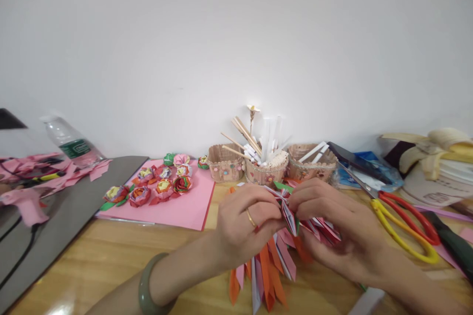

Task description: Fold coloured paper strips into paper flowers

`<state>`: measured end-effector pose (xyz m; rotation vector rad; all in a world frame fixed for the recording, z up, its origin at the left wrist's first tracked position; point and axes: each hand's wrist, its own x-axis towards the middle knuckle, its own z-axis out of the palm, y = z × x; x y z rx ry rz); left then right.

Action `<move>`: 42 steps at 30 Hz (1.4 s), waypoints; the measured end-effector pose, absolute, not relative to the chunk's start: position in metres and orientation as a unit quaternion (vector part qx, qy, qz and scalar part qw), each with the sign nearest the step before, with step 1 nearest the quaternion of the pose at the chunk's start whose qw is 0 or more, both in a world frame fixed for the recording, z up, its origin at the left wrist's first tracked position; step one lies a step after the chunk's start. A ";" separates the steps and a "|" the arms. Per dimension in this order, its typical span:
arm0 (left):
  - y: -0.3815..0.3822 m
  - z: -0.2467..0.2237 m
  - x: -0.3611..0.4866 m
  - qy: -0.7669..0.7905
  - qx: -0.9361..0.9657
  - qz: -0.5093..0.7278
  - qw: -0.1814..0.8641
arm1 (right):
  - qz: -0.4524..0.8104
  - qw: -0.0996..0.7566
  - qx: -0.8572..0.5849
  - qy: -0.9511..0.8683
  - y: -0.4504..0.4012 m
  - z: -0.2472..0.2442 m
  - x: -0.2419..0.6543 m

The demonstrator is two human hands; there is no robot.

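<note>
A folded paper piece (288, 214) in white, pink and green is held between my two hands, right of the middle. My left hand (248, 221), with a ring on one finger and a green bangle on the wrist, pinches its left side. My right hand (334, 231) has its fingers closed round the right side, with more pink, red and white folded strips (322, 229) under the palm. Beneath both hands, orange, pink and pale lilac folded strips (269, 275) lie fanned on the wooden table (185, 275). The fingertips partly hide the held piece.
Folded paper flowers (164, 188) lie on pink paper (195, 211) at left. Three small baskets (225, 170) stand by the wall. Scissors (391, 236) lie at right, near a banana peel (410, 155). A bottle (76, 142) and glue gun (27, 205) are far left.
</note>
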<state>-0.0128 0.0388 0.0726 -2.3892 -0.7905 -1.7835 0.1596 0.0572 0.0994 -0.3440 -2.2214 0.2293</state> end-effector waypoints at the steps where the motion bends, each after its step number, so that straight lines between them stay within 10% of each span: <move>1: 0.039 0.073 -0.013 -0.254 -0.775 -0.578 0.025 | 0.105 0.423 -0.140 -0.889 0.058 0.100 0.160; 11: 0.041 0.070 -0.010 -0.241 -0.765 -0.595 -0.053 | 0.254 0.421 -0.213 -0.845 0.063 0.089 0.166; 20: 0.035 0.072 -0.006 -0.366 -0.662 -0.558 -0.340 | 0.450 0.363 -0.283 -0.766 0.069 0.085 0.168; 27: 0.034 0.073 -0.007 -0.343 -0.696 -0.559 -0.291 | 0.459 0.369 -0.248 -0.769 0.068 0.086 0.164; 42: 0.043 0.078 -0.011 -0.374 -0.554 -0.498 -0.552 | 0.432 0.355 -0.328 -0.761 0.067 0.084 0.165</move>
